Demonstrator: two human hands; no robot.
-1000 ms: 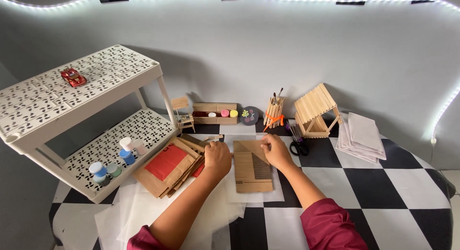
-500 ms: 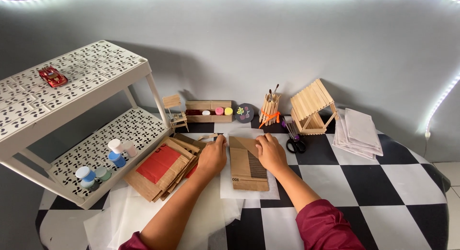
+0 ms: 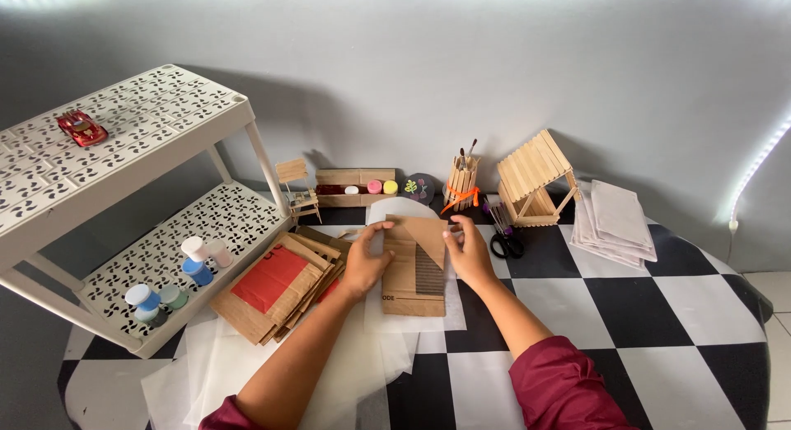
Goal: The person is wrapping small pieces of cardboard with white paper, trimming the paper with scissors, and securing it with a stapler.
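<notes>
A brown paper bag (image 3: 414,265) lies flat on a white paper sheet (image 3: 387,339) in the middle of the checkered table. One upper corner of the bag is folded into a triangle. My left hand (image 3: 367,261) holds the bag's left edge near the top. My right hand (image 3: 470,250) presses on its right edge beside the fold. Just left of my left hand lies a stack of more brown paper bags (image 3: 276,286), one showing a red panel.
A white two-tier rack (image 3: 124,224) stands at left, with a red toy car (image 3: 82,128) and small paint jars (image 3: 198,261). At the back are a stick house (image 3: 535,179), brush holder (image 3: 461,183), scissors (image 3: 507,245), and folded white papers (image 3: 618,224).
The bag's top corner has been folded down into a triangle. Both hands shifted up to the bag's upper edges. The camera has moved closer.
</notes>
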